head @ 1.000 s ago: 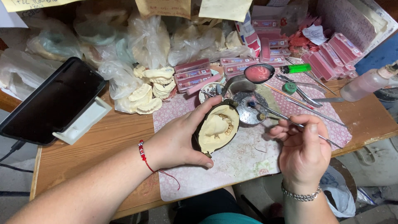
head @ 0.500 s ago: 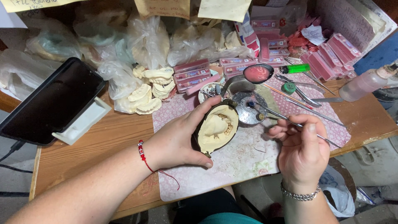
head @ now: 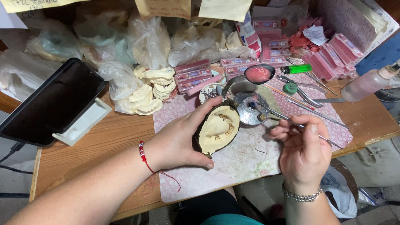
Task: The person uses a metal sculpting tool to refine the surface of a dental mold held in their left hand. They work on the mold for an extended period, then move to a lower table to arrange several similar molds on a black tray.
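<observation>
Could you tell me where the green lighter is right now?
The green lighter lies at the back right of the table, beside the pink boxes.

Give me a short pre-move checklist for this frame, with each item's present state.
1. Left hand grips the cream plaster dental cast in its dark flask: ok.
2. Right hand holds the thin metal instrument in a pen-like pinch: ok.
3. Instrument tip over the round metal dish, apart from the cast: ok.
4. Cast's tooth side faces up, in view: ok.
5. Whether material sits on the instrument tip: cannot tell.
6. Pink-filled metal spoon lies behind the dish, clear of both hands: ok.
</observation>
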